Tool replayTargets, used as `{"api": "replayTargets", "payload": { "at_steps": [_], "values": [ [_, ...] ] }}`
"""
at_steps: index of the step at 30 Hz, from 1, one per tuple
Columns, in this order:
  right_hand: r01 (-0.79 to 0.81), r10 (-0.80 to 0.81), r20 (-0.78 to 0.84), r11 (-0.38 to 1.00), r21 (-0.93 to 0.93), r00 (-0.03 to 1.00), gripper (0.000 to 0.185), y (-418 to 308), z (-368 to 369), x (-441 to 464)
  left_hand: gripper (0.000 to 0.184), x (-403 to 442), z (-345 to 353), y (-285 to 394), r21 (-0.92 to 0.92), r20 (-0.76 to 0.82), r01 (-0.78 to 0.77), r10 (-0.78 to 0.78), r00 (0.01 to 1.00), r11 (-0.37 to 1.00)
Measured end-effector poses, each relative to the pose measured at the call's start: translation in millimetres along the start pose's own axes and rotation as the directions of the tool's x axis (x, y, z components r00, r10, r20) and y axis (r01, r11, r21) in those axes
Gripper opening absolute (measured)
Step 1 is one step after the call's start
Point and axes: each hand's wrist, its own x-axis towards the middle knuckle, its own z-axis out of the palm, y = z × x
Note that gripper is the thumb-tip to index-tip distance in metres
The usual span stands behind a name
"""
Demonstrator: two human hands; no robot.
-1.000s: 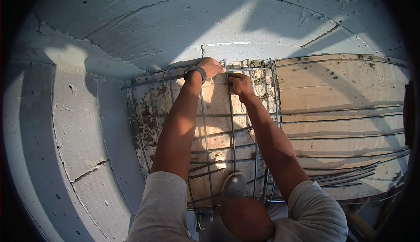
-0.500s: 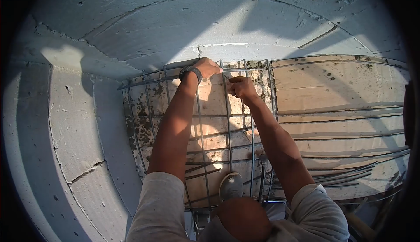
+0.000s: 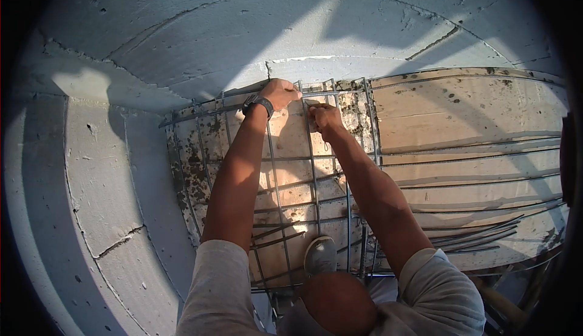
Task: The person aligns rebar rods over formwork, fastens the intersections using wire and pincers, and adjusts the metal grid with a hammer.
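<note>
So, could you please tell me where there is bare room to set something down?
The board is mostly bare right of the grid, between the wall and long bars; it is crowded around the left hand, right hand and loose rods.

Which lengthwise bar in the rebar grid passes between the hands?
The shoe-side bar, running from between the left hand and right hand toward the shoe. The next bar leftward disappears behind the left wrist.

Open gaps between crossed steel bars [image 3: 314,178], boards [image 3: 291,137] beneath, pale wall [image 3: 364,32] close beyond left hand [image 3: 281,95]
</note>
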Motion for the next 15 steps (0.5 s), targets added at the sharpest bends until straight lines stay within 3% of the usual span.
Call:
{"api": "replayTargets", "payload": {
  "at_steps": [1,3,4,6,8,11,15],
  "values": [
    [0.184,-0.174,0.065,0.960,-0.210,0.983,0.017,25.0,-2.0,20.1,0.034,3.0,5.6,-8.2,-0.007,-0.054,-0.052,0.052,0.997,0.999],
    [0.352,-0.316,0.157,0.871,-0.344,0.936,0.014,40.5,-1.0,28.8,0.033,1.4,8.2,-12.3,-0.020,-0.110,-0.089,0.087,0.990,0.996],
    [0.341,-0.309,0.151,0.893,-0.293,0.939,0.013,42.8,-1.0,30.0,0.033,0.2,8.1,-10.7,-0.031,-0.114,-0.077,0.073,0.991,0.997],
    [0.146,-0.130,0.085,0.966,-0.212,0.988,0.013,33.4,-3.6,28.5,0.032,2.0,10.4,-10.8,-0.049,-0.114,-0.082,0.076,0.991,0.995],
    [-0.230,0.230,-0.012,0.967,-0.109,0.973,0.014,-34.2,3.3,-3.1,0.031,7.2,12.9,-19.4,-0.053,-0.107,-0.110,0.104,0.989,0.993],
    [-0.204,0.203,-0.023,0.977,-0.067,0.979,0.020,-33.0,3.6,2.9,0.031,-0.7,16.9,-15.5,0.004,-0.201,-0.151,0.148,0.968,0.989],
    [-0.066,0.062,-0.025,0.964,-0.257,0.998,0.035,-44.4,-1.0,-10.9,0.031,-18.7,16.4,5.9,0.053,-0.217,-0.078,0.087,0.972,0.996]
  ]
}}
